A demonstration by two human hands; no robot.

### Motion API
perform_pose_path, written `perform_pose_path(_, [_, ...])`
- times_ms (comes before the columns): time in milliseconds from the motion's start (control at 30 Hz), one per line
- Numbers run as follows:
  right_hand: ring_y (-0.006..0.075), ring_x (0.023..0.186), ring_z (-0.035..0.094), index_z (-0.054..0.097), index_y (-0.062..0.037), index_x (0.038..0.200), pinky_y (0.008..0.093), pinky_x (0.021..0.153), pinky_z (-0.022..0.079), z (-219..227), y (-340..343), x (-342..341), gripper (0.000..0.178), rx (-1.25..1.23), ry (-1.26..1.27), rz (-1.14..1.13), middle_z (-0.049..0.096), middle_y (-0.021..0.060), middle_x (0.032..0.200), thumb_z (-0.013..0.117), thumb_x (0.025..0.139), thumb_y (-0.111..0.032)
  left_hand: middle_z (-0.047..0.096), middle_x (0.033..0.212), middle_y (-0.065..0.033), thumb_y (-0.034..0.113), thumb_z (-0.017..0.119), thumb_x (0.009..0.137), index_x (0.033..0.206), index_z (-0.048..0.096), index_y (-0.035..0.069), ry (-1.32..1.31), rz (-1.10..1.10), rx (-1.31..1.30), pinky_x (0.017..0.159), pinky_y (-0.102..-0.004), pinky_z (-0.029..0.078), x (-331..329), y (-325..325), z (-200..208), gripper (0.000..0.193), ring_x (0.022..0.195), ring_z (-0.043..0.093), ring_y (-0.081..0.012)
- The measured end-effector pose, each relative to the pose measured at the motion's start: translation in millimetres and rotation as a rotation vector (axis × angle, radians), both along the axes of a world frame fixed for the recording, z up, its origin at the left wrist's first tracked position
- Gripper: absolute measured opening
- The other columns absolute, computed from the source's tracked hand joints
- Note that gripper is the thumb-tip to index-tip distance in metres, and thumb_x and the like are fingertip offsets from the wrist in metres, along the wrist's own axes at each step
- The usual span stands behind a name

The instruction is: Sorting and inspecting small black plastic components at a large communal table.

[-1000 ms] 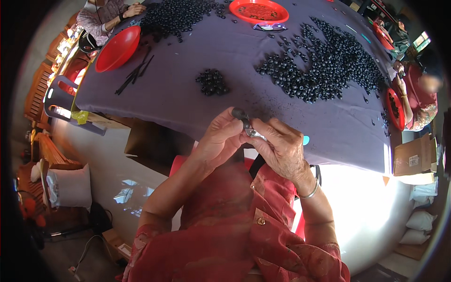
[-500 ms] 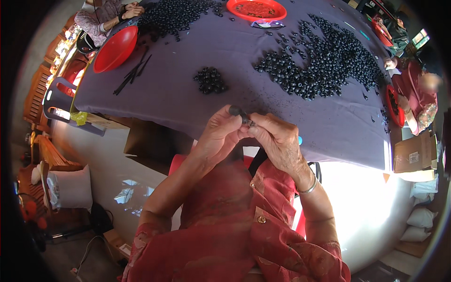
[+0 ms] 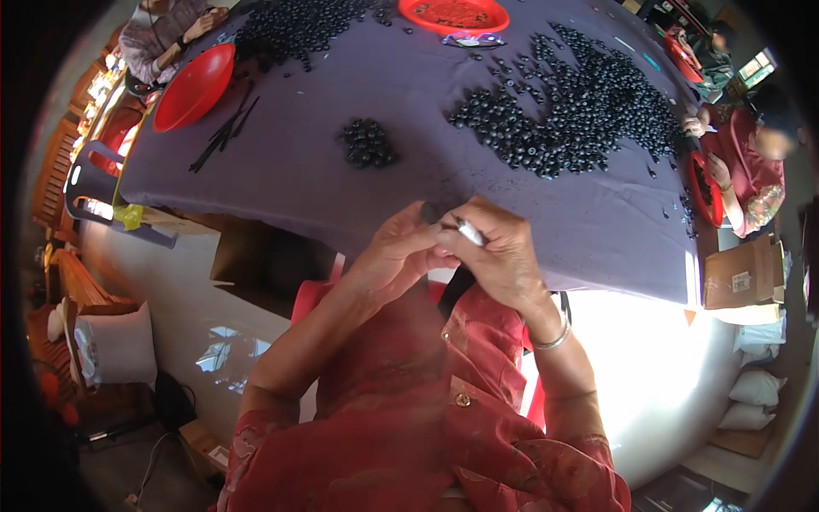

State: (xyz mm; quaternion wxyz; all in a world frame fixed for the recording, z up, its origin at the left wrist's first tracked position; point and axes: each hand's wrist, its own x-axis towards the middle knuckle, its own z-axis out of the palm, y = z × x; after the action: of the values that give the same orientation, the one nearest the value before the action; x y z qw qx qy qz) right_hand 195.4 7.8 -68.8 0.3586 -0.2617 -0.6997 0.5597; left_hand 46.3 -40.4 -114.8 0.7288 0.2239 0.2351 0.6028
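Just over the near table edge, my two hands meet in front of my chest. My left hand (image 3: 401,243) is closed, pinching a small black round piece (image 3: 431,212) between thumb and fingers. Against it works my right hand (image 3: 503,252), wrapped round a slim tool with a white end (image 3: 470,233); its tip is hidden behind the fingers. Beyond my hands lies a small heap of round black pieces (image 3: 368,143). A much larger spread of them (image 3: 554,128) covers the table's right half.
A purple cloth covers the table (image 3: 281,162). Red basins stand at the left (image 3: 194,87), far middle (image 3: 452,26) and right edge (image 3: 706,189). Dark strips (image 3: 223,136) lie near the left basin. Other people sit along the left and right sides. An open cardboard box (image 3: 740,273) stands at right.
The white end of the tool now shows in my right hand, which has turned slightly. The whole scene has shifted a little left in view.
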Motion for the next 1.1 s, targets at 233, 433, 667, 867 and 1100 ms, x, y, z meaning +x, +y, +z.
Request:
perform_pose_path(233, [0.0183, 0.064, 0.061, 0.063, -0.0011, 0.084, 0.0299, 0.059, 0.047, -10.3, 25.7, 13.1, 0.012, 0.184, -0.354, -0.149, 0.062, 0.0089, 0.070, 0.066, 0.083, -0.013, 0.057, 0.082, -0.0031, 0.008, 0.063, 0.086, 0.097, 0.054, 0.005, -0.021, -0.035, -0.007, 0.065, -0.0260, 0.054, -10.2, -2.7, 10.3, 0.014, 0.068, 0.055, -0.0091])
perform_pose_path(433, [0.0377, 0.071, 0.060, 0.062, -0.0022, 0.082, 0.0417, 0.063, 0.048, -28.0, 105.5, 19.1, 0.017, 0.673, -0.724, -0.461, 0.061, 0.0172, 0.079, 0.069, 0.077, -0.016, 0.058, 0.072, -0.0030, 0.007, 0.070, 0.079, 0.087, 0.061, 0.002, 1.132, 0.371, -0.109, 0.060, -0.0228, 0.049, -60.4, 30.0, 0.8, 0.013, 0.059, 0.053, -0.0074])
perform_pose_path(667, [0.0344, 0.077, 0.064, 0.064, -0.0064, 0.080, 0.0445, 0.068, 0.051, -35.9, 144.1, -12.2, 0.019, 0.813, -0.858, -0.432, 0.064, 0.0130, 0.081, 0.072, 0.074, -0.023, 0.054, 0.062, -0.0084, 0.006, 0.075, 0.070, 0.090, 0.058, 0.001, 1.669, 0.852, 0.331, 0.054, -0.0317, 0.044, -77.2, 59.3, -30.6, 0.027, 0.054, 0.052, -0.0176])
perform_pose_path(867, [0.0373, 0.077, 0.064, 0.063, -0.0057, 0.079, 0.0453, 0.067, 0.051, -33.2, 141.5, -16.2, 0.025, 0.671, -0.931, -0.423, 0.065, 0.0166, 0.076, 0.074, 0.069, -0.025, 0.053, 0.060, -0.0075, 0.009, 0.075, 0.071, 0.085, 0.056, -0.001, 1.532, 0.880, 0.190, 0.052, -0.0309, 0.043, -60.5, 51.2, -24.7, 0.026, 0.054, 0.052, -0.0159])
perform_pose_path(1100, [0.0196, 0.056, 0.056, 0.058, -0.0031, 0.075, 0.0337, 0.052, 0.044, 2.0, 63.0, -18.7, 0.021, 0.487, -0.430, -0.268, 0.057, 0.0102, 0.060, 0.074, 0.068, -0.015, 0.065, 0.086, -0.0025, 0.017, 0.061, 0.090, 0.095, 0.061, 0.009, 0.363, 0.237, -0.095, 0.061, -0.0235, 0.051, -18.1, 23.7, 4.8, 0.009, 0.075, 0.062, -0.0104])
